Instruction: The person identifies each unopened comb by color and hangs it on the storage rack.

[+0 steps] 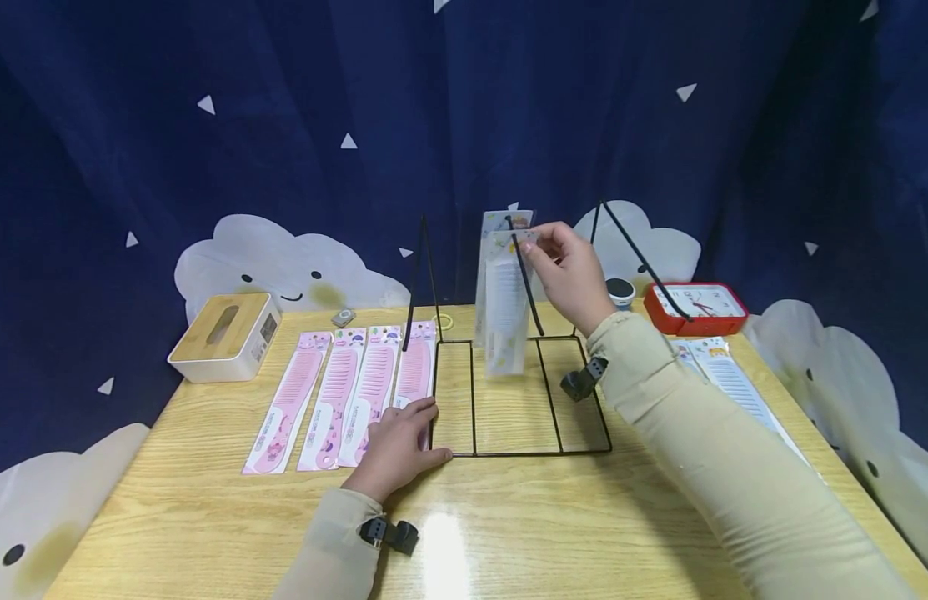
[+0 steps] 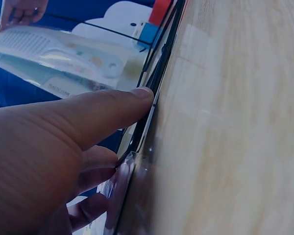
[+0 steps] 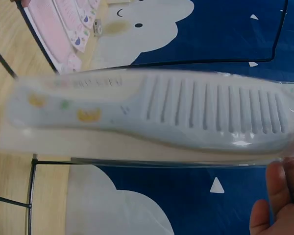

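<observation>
My right hand (image 1: 572, 273) pinches the top edge of a pale blue comb (image 3: 186, 110) in a clear packet, at a hook of the black wire rack (image 1: 519, 454). The packet hangs upright over the rack's base, with another packaged comb (image 1: 481, 275) right behind it. In the right wrist view the held comb lies across the picture, its handle toward the left. My left hand (image 1: 398, 446) holds the rack's front left corner. Its thumb (image 2: 137, 95) presses on the base wire in the left wrist view, the other fingers bent at the wire's side.
Several packaged pink combs (image 1: 324, 404) lie left of the rack, one partly under my left hand. More packaged combs (image 1: 729, 383) lie at the right, partly behind my forearm. A tissue box (image 1: 227, 333), a red clock (image 1: 696, 308) and a small round speaker (image 1: 620, 291) stand toward the back.
</observation>
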A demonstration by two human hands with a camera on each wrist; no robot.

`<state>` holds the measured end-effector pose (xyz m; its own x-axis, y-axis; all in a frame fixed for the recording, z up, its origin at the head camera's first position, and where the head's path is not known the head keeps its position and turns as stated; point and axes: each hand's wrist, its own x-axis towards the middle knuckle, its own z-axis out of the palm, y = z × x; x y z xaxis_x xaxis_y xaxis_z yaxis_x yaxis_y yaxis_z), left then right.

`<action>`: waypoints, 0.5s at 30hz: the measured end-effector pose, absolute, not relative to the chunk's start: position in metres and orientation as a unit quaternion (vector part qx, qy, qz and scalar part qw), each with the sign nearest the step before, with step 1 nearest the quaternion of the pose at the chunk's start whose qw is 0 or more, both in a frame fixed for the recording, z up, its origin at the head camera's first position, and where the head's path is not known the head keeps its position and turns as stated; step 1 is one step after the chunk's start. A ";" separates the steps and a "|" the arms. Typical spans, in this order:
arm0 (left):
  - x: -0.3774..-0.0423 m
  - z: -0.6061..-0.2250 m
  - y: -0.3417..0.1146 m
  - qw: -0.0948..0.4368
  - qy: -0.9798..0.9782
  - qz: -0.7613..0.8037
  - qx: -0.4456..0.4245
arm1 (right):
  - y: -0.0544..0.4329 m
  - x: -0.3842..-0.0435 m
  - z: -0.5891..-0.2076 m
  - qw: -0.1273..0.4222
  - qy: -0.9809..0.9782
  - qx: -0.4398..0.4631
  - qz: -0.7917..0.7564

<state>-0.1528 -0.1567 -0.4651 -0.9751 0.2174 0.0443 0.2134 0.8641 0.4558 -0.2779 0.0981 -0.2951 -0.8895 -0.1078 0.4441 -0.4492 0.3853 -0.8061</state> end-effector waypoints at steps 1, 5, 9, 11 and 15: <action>-0.153 -0.465 -0.157 0.005 0.965 0.236 0.111 | 0.099 -0.278 -0.296 0.164 -0.817 0.170 0.526; -0.153 -0.466 -0.157 0.006 0.965 0.240 0.107 | 0.103 -0.280 -0.305 0.171 -0.816 0.166 0.526; -0.152 -0.466 -0.157 0.006 0.964 0.242 0.106 | 0.112 -0.280 -0.316 0.169 -0.822 0.158 0.520; -0.152 -0.466 -0.157 0.005 0.964 0.244 0.107 | 0.119 -0.280 -0.322 0.168 -0.830 0.152 0.510; -0.153 -0.466 -0.157 0.002 0.963 0.245 0.109 | 0.134 -0.282 -0.338 0.175 -0.843 0.137 0.490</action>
